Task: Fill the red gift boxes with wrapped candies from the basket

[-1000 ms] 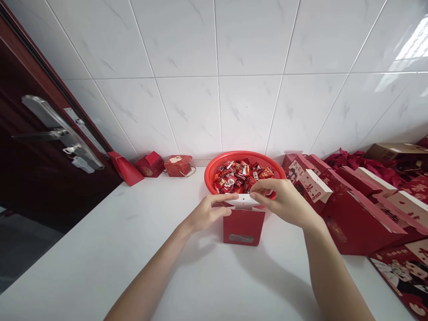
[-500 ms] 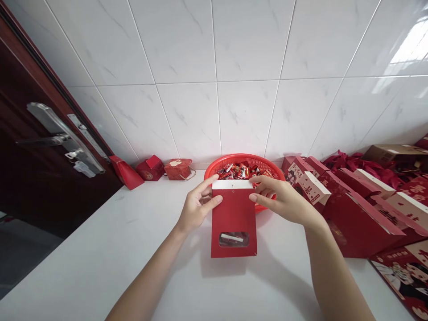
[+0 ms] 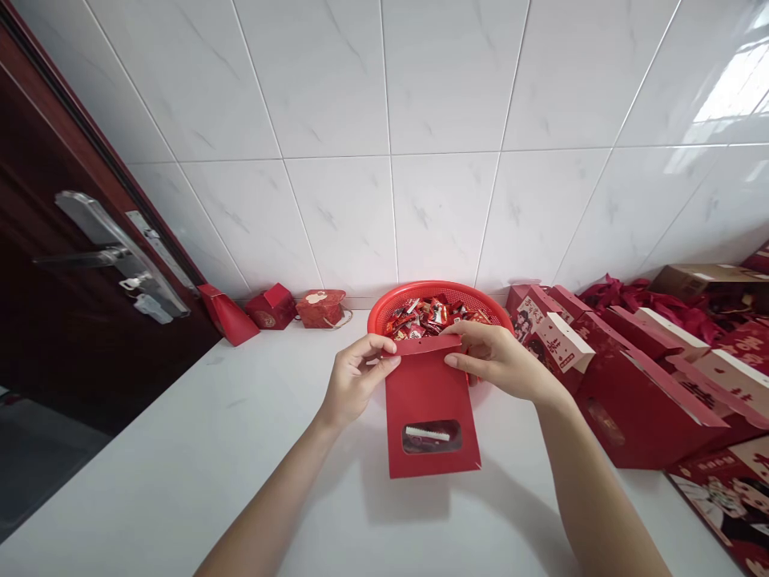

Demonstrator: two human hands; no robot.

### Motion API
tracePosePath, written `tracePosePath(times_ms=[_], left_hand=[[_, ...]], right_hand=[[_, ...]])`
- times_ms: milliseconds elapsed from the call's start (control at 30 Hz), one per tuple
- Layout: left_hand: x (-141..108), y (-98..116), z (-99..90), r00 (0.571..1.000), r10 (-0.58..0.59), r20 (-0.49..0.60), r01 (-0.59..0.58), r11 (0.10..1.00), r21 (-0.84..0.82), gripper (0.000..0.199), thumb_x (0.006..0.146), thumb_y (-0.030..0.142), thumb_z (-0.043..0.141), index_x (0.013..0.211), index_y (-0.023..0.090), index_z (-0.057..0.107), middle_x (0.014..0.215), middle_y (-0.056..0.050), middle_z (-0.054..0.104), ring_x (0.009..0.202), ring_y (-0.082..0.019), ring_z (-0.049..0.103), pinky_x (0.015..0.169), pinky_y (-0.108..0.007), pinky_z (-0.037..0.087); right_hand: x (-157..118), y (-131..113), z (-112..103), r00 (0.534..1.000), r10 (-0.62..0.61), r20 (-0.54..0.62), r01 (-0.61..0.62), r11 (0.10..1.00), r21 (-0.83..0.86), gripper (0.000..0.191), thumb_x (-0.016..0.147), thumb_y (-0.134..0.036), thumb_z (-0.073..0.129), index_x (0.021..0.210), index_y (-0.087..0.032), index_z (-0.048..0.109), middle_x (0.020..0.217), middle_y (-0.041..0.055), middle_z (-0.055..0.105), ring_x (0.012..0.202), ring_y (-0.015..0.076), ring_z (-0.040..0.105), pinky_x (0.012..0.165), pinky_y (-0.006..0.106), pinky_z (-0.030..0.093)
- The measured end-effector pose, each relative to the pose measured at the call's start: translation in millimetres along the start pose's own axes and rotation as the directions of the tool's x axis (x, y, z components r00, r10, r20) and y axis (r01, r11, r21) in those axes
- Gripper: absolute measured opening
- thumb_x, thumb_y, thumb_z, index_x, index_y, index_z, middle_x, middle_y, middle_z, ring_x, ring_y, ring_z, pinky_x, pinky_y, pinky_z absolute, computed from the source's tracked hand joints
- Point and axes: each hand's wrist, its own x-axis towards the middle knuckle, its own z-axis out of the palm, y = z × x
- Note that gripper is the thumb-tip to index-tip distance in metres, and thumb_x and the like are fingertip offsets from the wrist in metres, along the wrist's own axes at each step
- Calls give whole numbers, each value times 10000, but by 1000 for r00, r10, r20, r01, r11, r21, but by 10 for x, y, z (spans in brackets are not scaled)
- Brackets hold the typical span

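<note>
A red paper bag [image 3: 428, 393] with a clear oval window low on its front hangs between my hands above the white table [image 3: 240, 449]. Its top flap is folded over, with the red side showing. My left hand [image 3: 359, 377] pinches the upper left corner between thumb and fingers. At the upper right corner, my right hand [image 3: 496, 359] grips the flap with thumb and fingers. Something white and dark shows through the window. Just behind the bag, a red plastic basket [image 3: 384, 303] holds many wrapped candies [image 3: 436, 312].
Three small red boxes, one of them patterned [image 3: 322, 308], stand by the wall at the left. Many red gift bags [image 3: 642, 393] crowd the right side, beside a brown carton [image 3: 702, 280]. A dark door [image 3: 36, 200] with a metal handle is at far left.
The flap's white strip has turned over and now shows red. The bag's lower end has swung a little right and nearer. More of the candies shows behind it.
</note>
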Motion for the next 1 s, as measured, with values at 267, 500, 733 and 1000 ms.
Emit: tracePosePath(times_ms=[267, 500, 733, 1000], left_hand=[[-22, -18, 46, 999, 30, -14, -29, 998, 47, 71, 761, 244, 745, 738, 181, 723, 737, -10, 705, 670, -129, 612, 617, -215, 518], [-32, -6, 10, 994, -8, 108, 6, 1000, 15, 114, 741, 246, 748, 819, 181, 799, 823, -56, 785, 720, -178, 693, 649, -257, 574], [-51, -31, 29, 991, -22, 131, 28, 999, -44, 322, 817, 320, 779, 1117, 204, 771, 828, -44, 774, 754, -186, 706, 690, -277, 580], [-89, -102, 40, 978, -54, 202, 88, 983, -162, 501, 842, 430, 772, 1294, 225, 697, 788, -36, 755, 807, -213, 719, 787, -336, 590]], right_hand=[[2, -23, -52, 997, 57, 45, -61, 995, 85, 393, 939, -553, 613, 934, -166, 682, 698, 6, 627, 552, 135, 612, 498, 247, 511], [-12, -11, -65, 1000, 22, 4, -22, 994, 107, 339, 899, -503, 676, 880, -165, 695, 805, 40, 659, 709, 166, 659, 542, 249, 558], [-69, -54, -151, 998, -53, -40, 55, 997, 58, 320, 910, -471, 685, 871, -155, 721, 787, 41, 670, 700, 153, 638, 565, 240, 539], [-135, -86, -242, 976, -149, -159, 161, 985, 65, 318, 883, -478, 717, 850, -165, 756, 741, 34, 686, 658, 153, 631, 541, 244, 507]])
